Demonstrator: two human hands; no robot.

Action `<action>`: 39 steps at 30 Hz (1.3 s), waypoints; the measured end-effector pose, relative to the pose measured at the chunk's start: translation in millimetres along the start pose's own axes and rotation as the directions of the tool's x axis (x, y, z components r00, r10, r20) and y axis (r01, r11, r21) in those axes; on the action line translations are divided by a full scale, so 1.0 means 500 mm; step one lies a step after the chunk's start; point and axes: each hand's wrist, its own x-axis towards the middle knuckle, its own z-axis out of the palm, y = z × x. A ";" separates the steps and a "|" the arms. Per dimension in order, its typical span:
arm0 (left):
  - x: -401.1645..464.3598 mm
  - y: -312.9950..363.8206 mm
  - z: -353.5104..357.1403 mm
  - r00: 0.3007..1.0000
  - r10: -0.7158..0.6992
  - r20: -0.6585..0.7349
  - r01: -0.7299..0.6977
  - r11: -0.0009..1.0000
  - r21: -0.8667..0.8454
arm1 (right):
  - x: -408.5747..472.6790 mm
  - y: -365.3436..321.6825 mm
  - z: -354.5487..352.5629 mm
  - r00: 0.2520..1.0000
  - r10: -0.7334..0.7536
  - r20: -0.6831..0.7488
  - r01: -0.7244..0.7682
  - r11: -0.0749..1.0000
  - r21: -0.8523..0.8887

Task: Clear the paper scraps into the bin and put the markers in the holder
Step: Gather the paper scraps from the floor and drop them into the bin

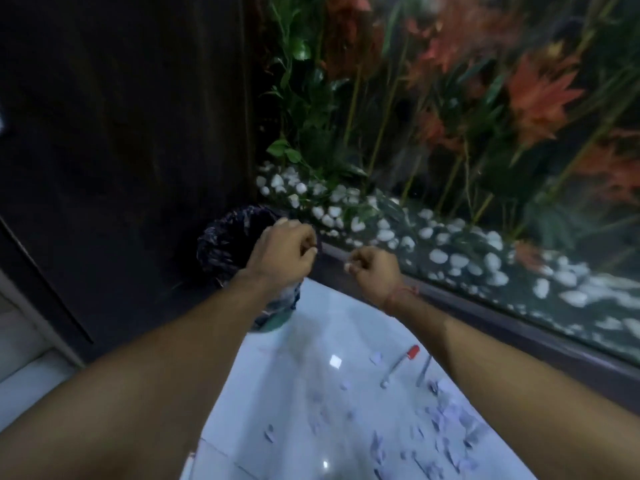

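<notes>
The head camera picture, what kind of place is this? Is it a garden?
Probably indoors, not a garden: perhaps a lobby or hallway corner. The floor is shiny pale tile, and the plants and white pebbles seem to sit behind glass, like a display. A lined bin stands against a dark wall.

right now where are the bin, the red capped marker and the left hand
dark bin lined with a black plastic bag (225, 244), head view, on the crinkled bag at its rim
white marker with red cap (398, 366), head view, mid barrel
left hand (282, 249), head view, back of the hand, over the bin
</notes>
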 end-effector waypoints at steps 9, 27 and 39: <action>-0.179 0.213 0.186 0.943 0.126 0.307 -0.120 0.992 -0.039 | -0.233 0.276 -0.058 0.968 0.218 0.126 -0.180 0.949 -0.258; -0.498 0.274 0.376 0.761 -0.262 0.594 0.127 0.958 0.258 | -0.341 0.510 -0.006 0.901 0.413 0.133 -0.283 0.792 -0.541; -0.548 0.266 0.396 0.926 -0.051 0.375 -0.026 0.980 0.197 | -0.480 0.473 0.095 0.937 -0.234 0.258 0.336 0.801 -0.495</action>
